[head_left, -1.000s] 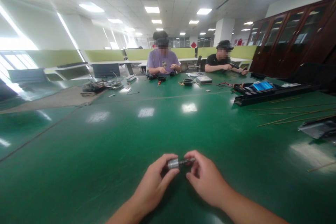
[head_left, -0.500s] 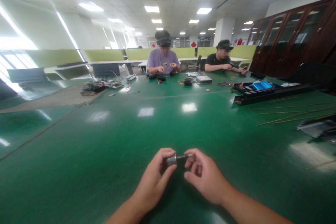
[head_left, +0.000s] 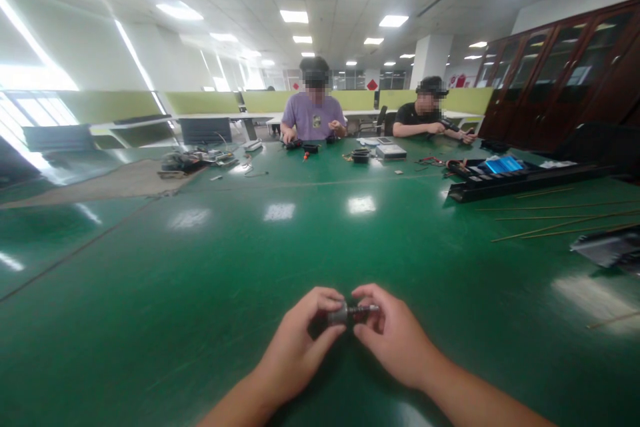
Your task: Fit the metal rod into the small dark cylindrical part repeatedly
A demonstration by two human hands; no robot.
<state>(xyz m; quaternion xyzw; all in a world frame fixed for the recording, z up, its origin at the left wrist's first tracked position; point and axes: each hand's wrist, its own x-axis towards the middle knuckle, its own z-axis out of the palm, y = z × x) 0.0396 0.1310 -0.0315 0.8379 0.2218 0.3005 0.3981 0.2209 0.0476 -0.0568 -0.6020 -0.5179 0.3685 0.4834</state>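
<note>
Between the thumb and fingers of my left hand (head_left: 300, 340), a short grey metal cylinder with a thin ridged shaft (head_left: 339, 313) is gripped just above the table. The shaft points right; whether its ridges are a thread or a spring, I cannot make out. My right hand (head_left: 395, 337) surrounds the shaft with thumb and index finger apart and the other fingers curled behind it. The shaft's tip lies in front of those curled fingers, and contact there is unclear.
The green table (head_left: 225, 247) stretches ahead. A long black channel (head_left: 525, 181) and several thin rods (head_left: 555, 217) lie to the right. Electronic parts (head_left: 193, 160) sit at the far left. Two people, one in a purple shirt (head_left: 305, 113), work at the far side.
My left hand and the metal part have shifted slightly right in view. The right index finger has moved off the shaft's tip, and the shaft now reaches between the right thumb and fingers.
</note>
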